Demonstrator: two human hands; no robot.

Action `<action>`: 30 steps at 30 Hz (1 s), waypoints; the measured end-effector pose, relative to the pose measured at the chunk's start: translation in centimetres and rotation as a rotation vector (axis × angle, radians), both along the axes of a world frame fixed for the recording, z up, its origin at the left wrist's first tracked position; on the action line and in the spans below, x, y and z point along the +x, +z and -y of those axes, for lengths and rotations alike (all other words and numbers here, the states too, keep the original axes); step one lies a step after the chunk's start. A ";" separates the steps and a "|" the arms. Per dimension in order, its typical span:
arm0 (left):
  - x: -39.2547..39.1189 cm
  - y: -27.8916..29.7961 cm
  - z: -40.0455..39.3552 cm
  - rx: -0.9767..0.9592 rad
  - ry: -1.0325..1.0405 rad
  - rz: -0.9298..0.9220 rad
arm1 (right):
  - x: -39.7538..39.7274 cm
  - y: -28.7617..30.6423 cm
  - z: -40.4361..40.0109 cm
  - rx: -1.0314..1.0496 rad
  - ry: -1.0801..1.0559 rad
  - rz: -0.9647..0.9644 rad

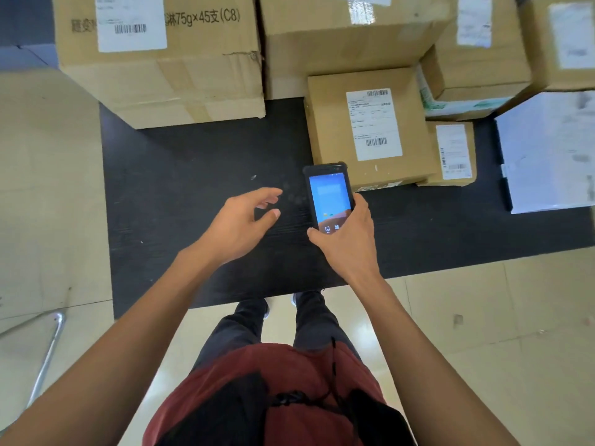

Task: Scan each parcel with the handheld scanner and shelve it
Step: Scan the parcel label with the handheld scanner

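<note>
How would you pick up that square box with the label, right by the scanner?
Probably by the near and left side walls of the square cardboard box, coming from the bare mat with the free left hand. Parcels crowd its right and far sides, and the right hand has its grip on the handheld scanner.

bright, even indoor light from overhead, with glare on the glossy beige tile floor (363, 323) and on clear tape atop a brown cardboard box (360, 9), soft faint shadows only, motion blur smearing the white plastic-wrapped parcel (547, 149) at right, wide-angle bending toward edges.
</note>
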State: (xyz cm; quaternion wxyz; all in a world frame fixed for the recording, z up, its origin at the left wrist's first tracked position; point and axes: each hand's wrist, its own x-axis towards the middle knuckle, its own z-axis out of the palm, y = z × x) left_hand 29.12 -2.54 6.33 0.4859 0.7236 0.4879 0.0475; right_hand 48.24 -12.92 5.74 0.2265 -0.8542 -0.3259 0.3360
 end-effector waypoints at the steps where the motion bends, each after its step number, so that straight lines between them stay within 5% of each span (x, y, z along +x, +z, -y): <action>1: 1.2 -0.1 -0.1 0.019 -0.027 -0.005 | 1.1 0.7 0.3 0.009 -0.019 -0.010; 15: 14.1 -2.3 -0.9 0.312 -0.354 -0.242 | 13.9 6.3 3.6 -0.082 0.015 0.033; 30: 14.7 -3.6 -1.1 0.380 -0.521 -0.368 | 13.8 6.3 3.5 -0.240 0.114 0.064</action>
